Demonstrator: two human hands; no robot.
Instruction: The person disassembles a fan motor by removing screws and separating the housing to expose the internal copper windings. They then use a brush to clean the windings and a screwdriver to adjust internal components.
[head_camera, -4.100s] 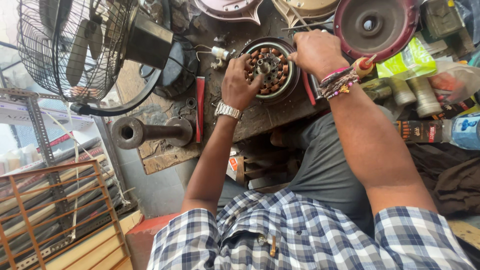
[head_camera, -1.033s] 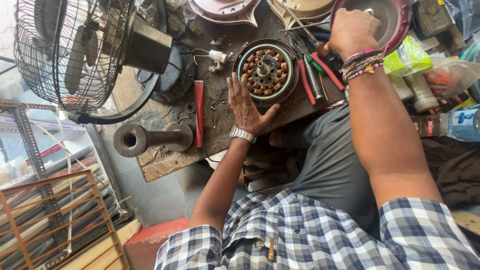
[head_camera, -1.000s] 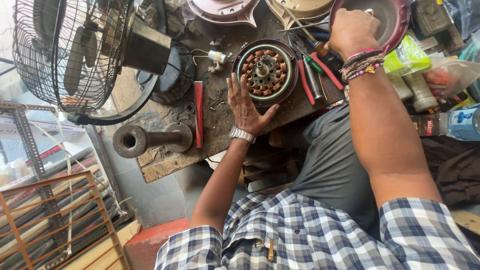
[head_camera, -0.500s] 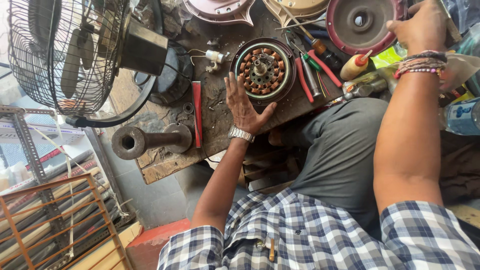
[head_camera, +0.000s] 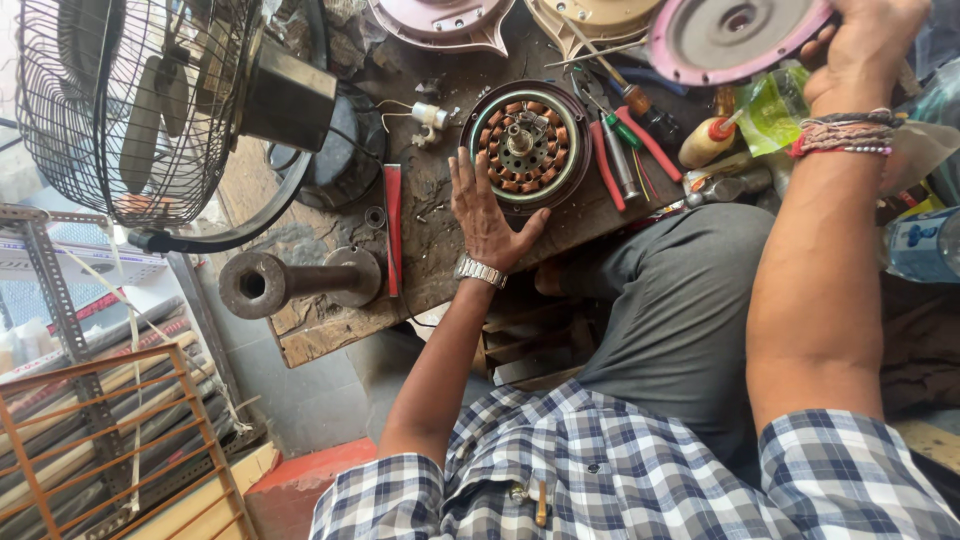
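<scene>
A round fan motor (head_camera: 528, 147) with copper windings and a centre shaft lies on the worn wooden workbench (head_camera: 440, 240). My left hand (head_camera: 487, 212) rests flat beside it, fingers spread, touching its near-left rim; a metal watch is on the wrist. My right hand (head_camera: 862, 48) is raised at the upper right and grips the rim of a pink round motor cover (head_camera: 732, 36), held above the bench. Thread bracelets circle that wrist.
A caged table fan (head_camera: 150, 110) stands at the left. A metal pipe stand (head_camera: 295, 280) and a red-handled tool (head_camera: 392, 225) lie near the bench edge. Red pliers (head_camera: 630, 150), a screwdriver, a small oil bottle (head_camera: 705, 140) and other fan covers (head_camera: 440, 20) crowd the back.
My right hand has lifted the pink cover off the motor and carried it up and to the right. My left hand has come off the motor top and settled flat beside it.
</scene>
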